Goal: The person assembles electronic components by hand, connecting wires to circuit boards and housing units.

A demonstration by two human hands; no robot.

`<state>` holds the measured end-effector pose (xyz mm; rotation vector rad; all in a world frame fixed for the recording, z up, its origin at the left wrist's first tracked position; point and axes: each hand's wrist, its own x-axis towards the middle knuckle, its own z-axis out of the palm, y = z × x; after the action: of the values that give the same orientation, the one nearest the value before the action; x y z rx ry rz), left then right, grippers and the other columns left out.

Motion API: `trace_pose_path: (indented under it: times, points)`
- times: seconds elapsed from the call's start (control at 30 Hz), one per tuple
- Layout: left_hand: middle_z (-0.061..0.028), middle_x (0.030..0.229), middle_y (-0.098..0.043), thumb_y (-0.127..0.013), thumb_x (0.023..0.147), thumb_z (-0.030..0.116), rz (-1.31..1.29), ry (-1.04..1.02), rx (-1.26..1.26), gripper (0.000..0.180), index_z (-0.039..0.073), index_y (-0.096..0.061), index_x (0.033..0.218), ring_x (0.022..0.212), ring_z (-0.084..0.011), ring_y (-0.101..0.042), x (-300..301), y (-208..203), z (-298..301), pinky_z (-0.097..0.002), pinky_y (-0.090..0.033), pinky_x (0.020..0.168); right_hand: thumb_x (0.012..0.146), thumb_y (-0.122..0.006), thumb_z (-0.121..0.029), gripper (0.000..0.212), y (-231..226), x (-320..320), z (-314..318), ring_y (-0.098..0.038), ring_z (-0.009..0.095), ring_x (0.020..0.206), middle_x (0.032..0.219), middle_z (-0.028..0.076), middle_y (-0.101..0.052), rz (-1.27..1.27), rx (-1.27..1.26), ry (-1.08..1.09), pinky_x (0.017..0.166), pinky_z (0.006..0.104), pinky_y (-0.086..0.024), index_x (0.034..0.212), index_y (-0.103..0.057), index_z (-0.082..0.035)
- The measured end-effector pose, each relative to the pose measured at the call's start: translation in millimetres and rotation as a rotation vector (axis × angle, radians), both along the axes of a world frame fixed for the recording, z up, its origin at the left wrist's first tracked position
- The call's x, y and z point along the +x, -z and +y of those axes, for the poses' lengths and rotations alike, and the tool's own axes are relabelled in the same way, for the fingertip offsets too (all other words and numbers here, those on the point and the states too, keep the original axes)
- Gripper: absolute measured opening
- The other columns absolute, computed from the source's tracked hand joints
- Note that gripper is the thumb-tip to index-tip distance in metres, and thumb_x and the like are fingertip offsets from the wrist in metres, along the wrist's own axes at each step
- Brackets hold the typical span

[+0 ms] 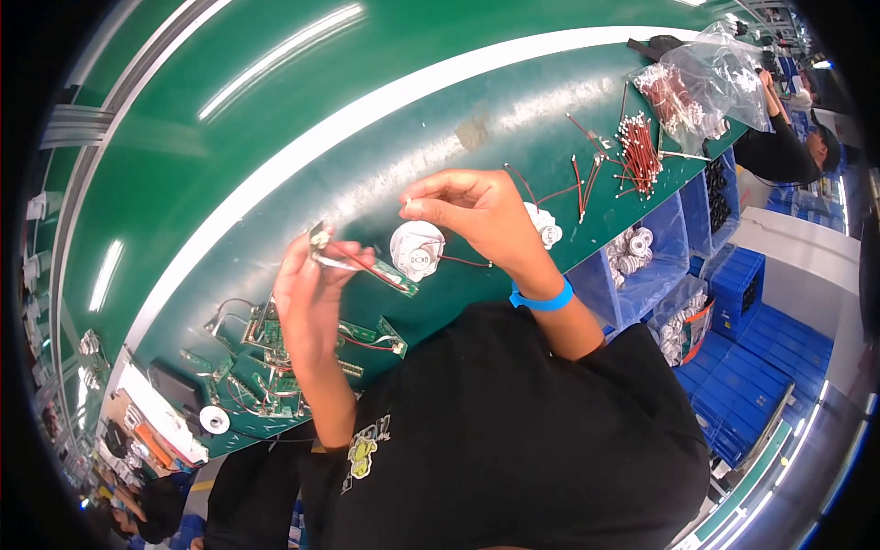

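My left hand [310, 298] holds a narrow green circuit board [371, 268] by one end, raised above the green workbench [367, 119]. A thin red wire runs along the board. My right hand [478, 215], with a blue wristband [543, 299], pinches a small wire end between thumb and forefinger. Just below those fingers a white round disc part [417, 249] hangs between the two hands, with a red wire [463, 262] trailing from it toward my right wrist. My black shirt fills the lower middle.
A heap of green boards with wires [266, 367] and a white tape roll [214, 420] lie at the left. Another white round part [547, 225], loose red wires [637, 151] and a clear plastic bag [710, 82] lie at the right. Blue bins [642, 261] hold white parts. Another person [779, 147] works at far right.
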<state>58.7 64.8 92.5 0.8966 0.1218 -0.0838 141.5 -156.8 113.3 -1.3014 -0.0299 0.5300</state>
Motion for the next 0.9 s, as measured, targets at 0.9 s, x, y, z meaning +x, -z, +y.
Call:
trace_pose_path:
  times: [0.9]
  points:
    - [-0.0161, 0.12, -0.062, -0.049, 0.101, 0.01, 0.366, 0.047, 0.471, 0.04, -0.002, -0.048, 0.139, 0.092, -0.0241, -0.07, -7.6, -28.3, -43.6, -0.0324, -0.061, 0.077, 0.07, -0.074, 0.0, 0.012, 8.5, -33.0, 33.1, -0.058, 0.024, 0.069, 0.074, 0.006, -0.064, -1.023, -0.726, 0.083, 0.058, 0.0324, -0.048, 0.08, -0.067, -0.003]
